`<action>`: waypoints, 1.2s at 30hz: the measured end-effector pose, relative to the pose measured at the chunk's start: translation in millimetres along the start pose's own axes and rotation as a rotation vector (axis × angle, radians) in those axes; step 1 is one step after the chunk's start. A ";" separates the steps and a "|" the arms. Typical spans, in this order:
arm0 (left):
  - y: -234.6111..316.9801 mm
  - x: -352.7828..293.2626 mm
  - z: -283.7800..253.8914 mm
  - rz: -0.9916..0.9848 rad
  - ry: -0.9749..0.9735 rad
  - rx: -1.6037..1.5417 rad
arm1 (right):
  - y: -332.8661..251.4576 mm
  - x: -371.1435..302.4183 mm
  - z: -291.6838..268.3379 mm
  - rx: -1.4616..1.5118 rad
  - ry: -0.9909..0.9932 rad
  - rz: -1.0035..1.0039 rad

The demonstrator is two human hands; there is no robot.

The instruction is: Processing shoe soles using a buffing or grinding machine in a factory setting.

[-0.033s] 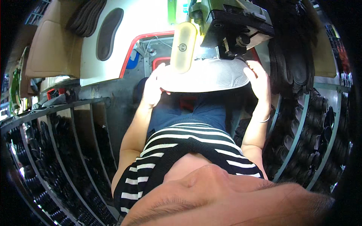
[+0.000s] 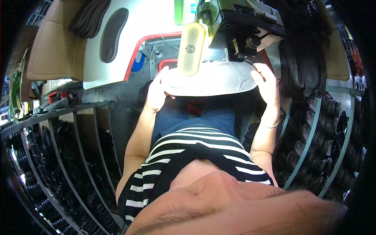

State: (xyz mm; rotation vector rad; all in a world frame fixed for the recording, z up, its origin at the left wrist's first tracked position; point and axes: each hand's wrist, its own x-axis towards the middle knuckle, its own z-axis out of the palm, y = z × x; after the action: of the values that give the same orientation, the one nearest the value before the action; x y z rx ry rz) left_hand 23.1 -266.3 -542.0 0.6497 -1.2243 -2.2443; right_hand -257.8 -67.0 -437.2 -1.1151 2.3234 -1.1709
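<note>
A shoe sole (image 2: pixel 219 80), washed out by strong light and patterned with fine ridges at its right end, lies level across the front of a black machine head (image 2: pixel 246 31), which resembles a sewing machine. Its far edge meets the lower part of that machine. My left hand (image 2: pixel 157 92) grips the sole's left end, fingers wrapped partly beneath. At the opposite end, my right hand (image 2: pixel 267 83) pinches the rim between thumb and fingers. A yellow elongated lamp (image 2: pixel 191 51) hangs over the sole and covers part of it. Glare hides the sole's middle detail.
On the white worktop (image 2: pixel 96 74) lies a dark insole-shaped piece (image 2: pixel 114 35), beside a stack of dark soles (image 2: pixel 91 17). More dark soles (image 2: pixel 305 66) hang in a bunch at right. Metal racks (image 2: pixel 58 113) filled with dark footwear parts flank me on both sides.
The sole and both my hands have shifted very slightly left. My grip at each end stays the same.
</note>
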 end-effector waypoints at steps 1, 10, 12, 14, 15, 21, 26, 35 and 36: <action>-3.0 -2.3 -13.5 -0.031 -0.008 0.017 | -5.1 -1.9 5.5 0.028 -0.013 -0.016; -7.6 -47.1 -42.6 -0.310 -0.136 0.090 | -42.0 16.4 36.3 -0.081 -0.144 -0.288; -18.4 -54.6 -41.4 -0.390 -0.196 0.120 | -65.5 24.2 32.6 -0.110 -0.405 -0.178; -31.6 -62.2 -37.7 -0.461 -0.228 0.131 | -52.5 28.6 45.6 -0.096 -0.329 -0.287; -41.3 -66.6 -37.0 -0.461 -0.237 0.156 | -50.5 30.9 51.4 -0.263 -0.291 -0.391; -82.3 -78.5 -23.4 -0.452 -0.108 0.057 | -33.7 36.9 109.3 -0.086 -0.126 -0.465; -57.2 -49.9 -81.2 -0.228 0.065 0.283 | 13.5 26.2 92.7 -0.029 0.207 -0.563; 144.0 20.3 -187.9 0.331 0.680 0.607 | 86.3 11.1 -49.9 -0.187 0.744 -0.223; 162.0 32.1 -191.3 0.344 0.727 0.591 | 91.7 5.3 -65.8 -0.310 0.788 -0.157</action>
State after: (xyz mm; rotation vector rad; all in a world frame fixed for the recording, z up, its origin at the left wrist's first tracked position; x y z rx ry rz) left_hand 148.6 -481.7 -500.4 1.2226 -1.4395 -1.1708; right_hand -345.0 -2.0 -468.0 -1.0724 3.1401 -1.5555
